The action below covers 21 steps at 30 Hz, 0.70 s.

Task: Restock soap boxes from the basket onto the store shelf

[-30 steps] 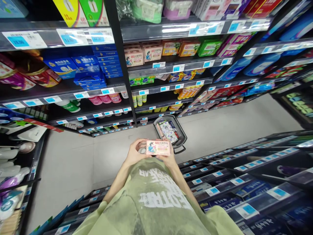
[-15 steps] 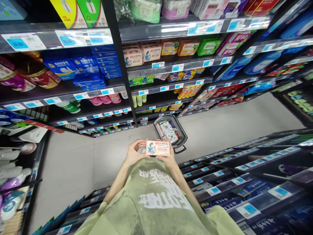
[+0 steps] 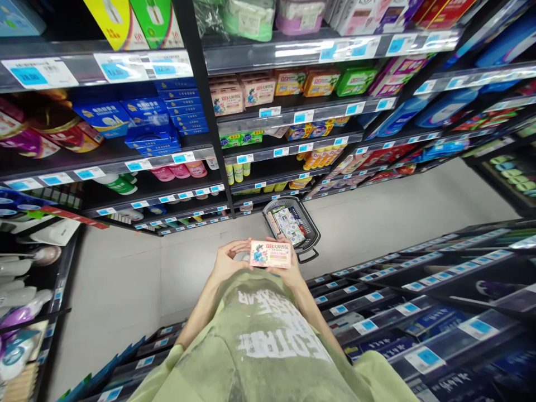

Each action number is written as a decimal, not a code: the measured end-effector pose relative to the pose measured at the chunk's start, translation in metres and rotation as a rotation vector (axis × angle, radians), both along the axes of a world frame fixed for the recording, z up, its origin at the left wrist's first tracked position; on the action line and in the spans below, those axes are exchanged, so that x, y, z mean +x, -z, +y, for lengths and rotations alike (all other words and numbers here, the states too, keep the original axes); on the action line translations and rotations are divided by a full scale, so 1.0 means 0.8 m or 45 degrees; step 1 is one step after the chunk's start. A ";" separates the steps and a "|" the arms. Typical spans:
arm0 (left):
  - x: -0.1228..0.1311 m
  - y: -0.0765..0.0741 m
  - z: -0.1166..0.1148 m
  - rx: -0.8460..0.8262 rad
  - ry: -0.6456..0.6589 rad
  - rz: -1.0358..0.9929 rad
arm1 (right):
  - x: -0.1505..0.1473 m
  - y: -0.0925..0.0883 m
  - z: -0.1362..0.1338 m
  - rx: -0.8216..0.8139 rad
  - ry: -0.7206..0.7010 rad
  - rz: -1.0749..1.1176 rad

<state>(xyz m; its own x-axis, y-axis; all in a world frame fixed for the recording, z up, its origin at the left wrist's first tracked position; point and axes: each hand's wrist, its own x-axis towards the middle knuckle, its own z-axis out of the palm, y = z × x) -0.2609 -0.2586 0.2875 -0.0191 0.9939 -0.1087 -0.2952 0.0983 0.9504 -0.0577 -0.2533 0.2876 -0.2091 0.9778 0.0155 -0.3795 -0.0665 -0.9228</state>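
Between shop shelves (image 3: 247, 60), pinched a pink box (image 3: 270, 254) by both short ends, in curled left hand (image 3: 226, 260) and right hand (image 3: 293, 271), before the shirt (image 3: 205, 346); seemed light, stiff, smooth, easily dented, best gripped at those ends.

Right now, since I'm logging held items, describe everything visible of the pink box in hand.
The pink box, rectangular and apparently card, looks closed. Its printed face, toward the camera, shows red and dark characters and a blue figure with flowers at left. It is held long side across above the floor, the right hand gripping its right end, the left hand touching its left end.
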 end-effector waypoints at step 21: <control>0.002 0.002 0.003 -0.031 -0.046 -0.043 | 0.001 -0.001 0.000 -0.079 -0.004 0.033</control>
